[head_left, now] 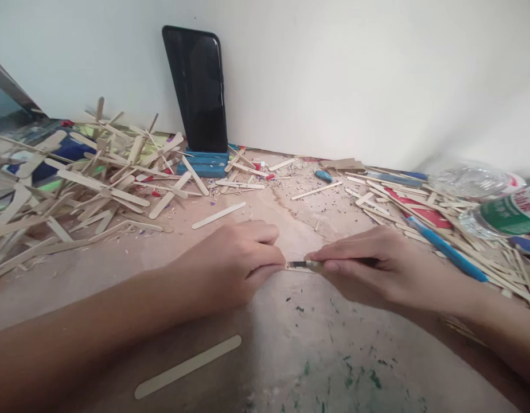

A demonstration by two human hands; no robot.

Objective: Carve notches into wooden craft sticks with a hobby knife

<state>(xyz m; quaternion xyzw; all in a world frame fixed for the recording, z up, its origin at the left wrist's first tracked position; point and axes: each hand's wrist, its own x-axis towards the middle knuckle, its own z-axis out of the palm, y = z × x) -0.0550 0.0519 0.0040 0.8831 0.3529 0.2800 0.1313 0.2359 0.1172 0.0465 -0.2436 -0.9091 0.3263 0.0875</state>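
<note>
My right hand (368, 261) is closed around a craft knife (308, 264), whose dark blade points left. The blade tip meets the fingertips of my left hand (248, 255), which is pinched down at the tabletop. Under the blade, a thin pale edge of a craft stick (300, 271) runs between the two hands; most of it is hidden by my fingers. A loose craft stick (219, 215) lies just beyond my left hand. Nearer to me, another craft stick (188, 367) lies below my left forearm.
A black phone (198, 86) stands upright in a blue holder (205, 163) by the wall. Craft sticks (105, 178) are heaped at left, with more at right beside a blue tool (448, 249) and plastic bottles (506, 212). Shavings and green specks dot the table (282, 344).
</note>
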